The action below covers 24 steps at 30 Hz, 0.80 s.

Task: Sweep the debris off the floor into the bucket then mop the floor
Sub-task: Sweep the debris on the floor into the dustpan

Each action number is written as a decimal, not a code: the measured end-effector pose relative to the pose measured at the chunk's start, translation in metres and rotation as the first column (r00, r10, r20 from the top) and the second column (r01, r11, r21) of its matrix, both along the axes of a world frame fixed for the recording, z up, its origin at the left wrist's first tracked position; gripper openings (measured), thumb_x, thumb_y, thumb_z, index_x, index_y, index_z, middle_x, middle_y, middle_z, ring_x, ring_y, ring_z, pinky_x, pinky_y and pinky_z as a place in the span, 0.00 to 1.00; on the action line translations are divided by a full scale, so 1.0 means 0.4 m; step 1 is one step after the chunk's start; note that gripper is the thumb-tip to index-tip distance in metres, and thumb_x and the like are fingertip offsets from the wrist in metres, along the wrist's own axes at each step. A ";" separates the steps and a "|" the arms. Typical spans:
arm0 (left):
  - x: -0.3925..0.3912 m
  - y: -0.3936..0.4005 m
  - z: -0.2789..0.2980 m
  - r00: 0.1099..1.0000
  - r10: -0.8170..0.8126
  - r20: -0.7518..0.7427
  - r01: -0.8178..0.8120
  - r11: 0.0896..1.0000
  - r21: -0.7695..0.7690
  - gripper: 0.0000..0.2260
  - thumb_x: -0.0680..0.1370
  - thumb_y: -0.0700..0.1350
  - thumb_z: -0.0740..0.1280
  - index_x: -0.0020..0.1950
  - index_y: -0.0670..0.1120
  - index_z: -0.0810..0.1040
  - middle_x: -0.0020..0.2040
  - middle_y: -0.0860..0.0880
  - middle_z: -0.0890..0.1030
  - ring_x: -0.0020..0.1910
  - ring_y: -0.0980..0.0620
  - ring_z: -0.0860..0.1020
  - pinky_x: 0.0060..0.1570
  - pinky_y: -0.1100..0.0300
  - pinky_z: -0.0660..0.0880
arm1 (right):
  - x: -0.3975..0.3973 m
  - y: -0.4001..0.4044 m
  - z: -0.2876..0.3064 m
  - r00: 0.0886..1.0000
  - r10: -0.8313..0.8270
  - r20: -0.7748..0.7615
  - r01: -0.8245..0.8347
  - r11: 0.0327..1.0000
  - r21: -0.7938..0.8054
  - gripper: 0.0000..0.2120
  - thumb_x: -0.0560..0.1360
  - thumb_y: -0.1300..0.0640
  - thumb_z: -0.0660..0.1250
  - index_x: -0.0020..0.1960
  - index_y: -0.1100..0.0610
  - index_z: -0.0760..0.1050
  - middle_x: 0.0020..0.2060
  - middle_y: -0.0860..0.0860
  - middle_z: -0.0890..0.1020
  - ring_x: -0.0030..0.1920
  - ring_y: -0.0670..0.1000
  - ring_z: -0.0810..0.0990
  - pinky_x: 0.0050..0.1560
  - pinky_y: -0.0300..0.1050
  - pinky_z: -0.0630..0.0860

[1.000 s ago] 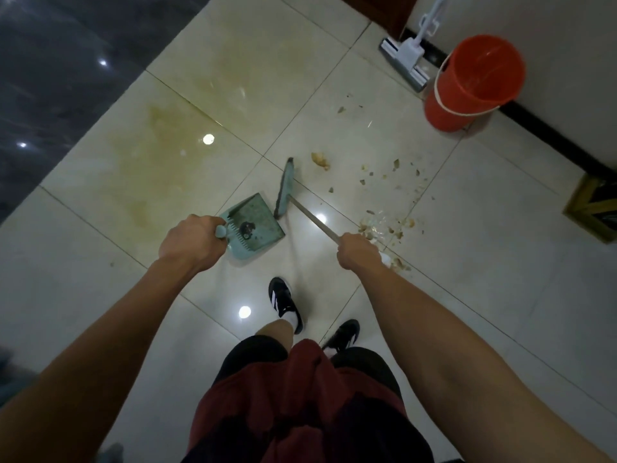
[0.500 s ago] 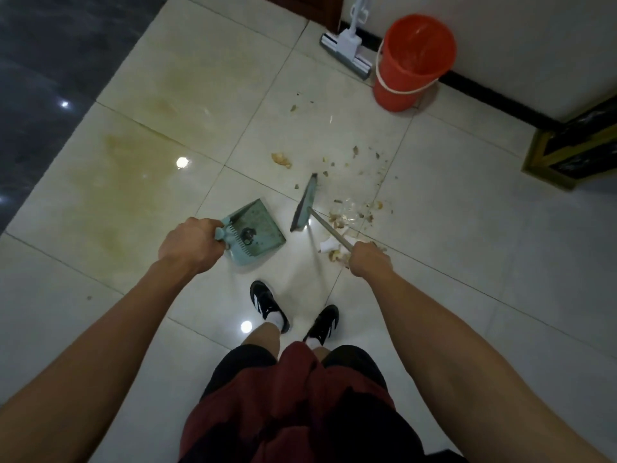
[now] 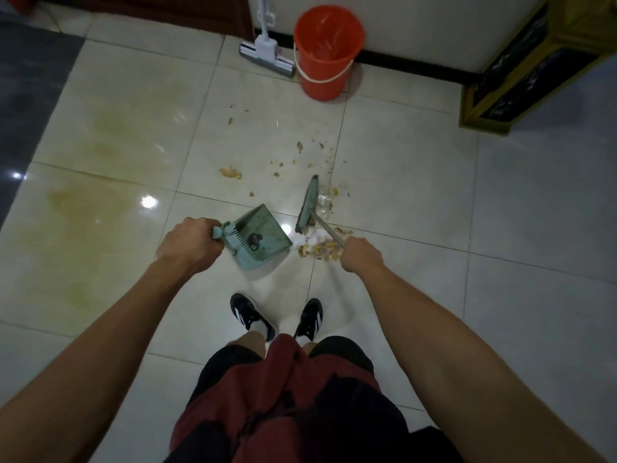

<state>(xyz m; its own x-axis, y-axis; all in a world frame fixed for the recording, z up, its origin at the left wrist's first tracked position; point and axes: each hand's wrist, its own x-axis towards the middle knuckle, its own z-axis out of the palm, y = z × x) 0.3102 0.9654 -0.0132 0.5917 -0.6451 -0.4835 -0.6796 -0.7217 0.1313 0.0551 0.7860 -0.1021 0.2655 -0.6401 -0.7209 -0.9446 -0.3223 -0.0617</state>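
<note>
Below, left hand [image 3: 190, 243] grips the dustpan [image 3: 258, 237] handle, right hand [image 3: 360, 253] grips the broom [image 3: 309, 203] — best: short strokes nudging the debris pile [image 3: 320, 248] onto the lip.

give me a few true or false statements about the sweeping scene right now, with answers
1. The left hand grips the dustpan handle. True.
2. The orange bucket lies tipped on its side. False: it stands upright by the wall.
3. The right hand holds the broom handle. True.
4. The mop is being pushed across the stains. False: it leans untouched beside the bucket.
5. All debris is in the dustpan. False: scraps lie on the tiles.
</note>
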 end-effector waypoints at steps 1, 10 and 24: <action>-0.001 -0.009 0.003 1.000 -0.009 0.004 0.009 1.000 -0.010 0.06 0.79 0.48 0.66 0.50 0.52 0.83 0.41 0.47 0.79 0.40 0.43 0.78 0.40 0.53 0.76 | -0.003 0.001 -0.001 1.000 -0.007 0.011 0.007 1.000 -0.001 0.13 0.81 0.57 0.59 0.62 0.59 0.76 0.53 0.55 0.80 0.52 0.56 0.81 0.45 0.45 0.74; 0.098 0.010 0.027 0.999 0.043 0.013 -0.043 0.998 -0.051 0.05 0.78 0.49 0.66 0.46 0.53 0.81 0.39 0.47 0.79 0.38 0.42 0.77 0.38 0.54 0.74 | 0.139 -0.001 -0.013 0.994 -0.046 0.098 0.041 0.998 0.054 0.15 0.76 0.60 0.61 0.62 0.57 0.75 0.52 0.55 0.79 0.49 0.56 0.81 0.44 0.46 0.77; 0.684 0.143 -0.003 0.960 0.269 -0.081 -0.271 0.962 -0.013 0.04 0.75 0.48 0.67 0.42 0.52 0.80 0.39 0.46 0.80 0.39 0.42 0.79 0.39 0.52 0.79 | 0.855 0.010 -0.086 0.983 0.001 0.186 -0.022 0.994 0.107 0.16 0.79 0.59 0.58 0.63 0.57 0.78 0.43 0.56 0.80 0.35 0.56 0.81 0.32 0.48 0.82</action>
<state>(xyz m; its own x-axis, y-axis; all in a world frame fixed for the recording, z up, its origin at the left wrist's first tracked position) 0.5836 1.0227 -0.0143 0.7067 -0.4785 -0.5211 -0.4468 -0.8730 0.1957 0.3972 0.7901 -0.1366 0.4080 -0.5575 -0.7230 -0.9097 -0.3150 -0.2706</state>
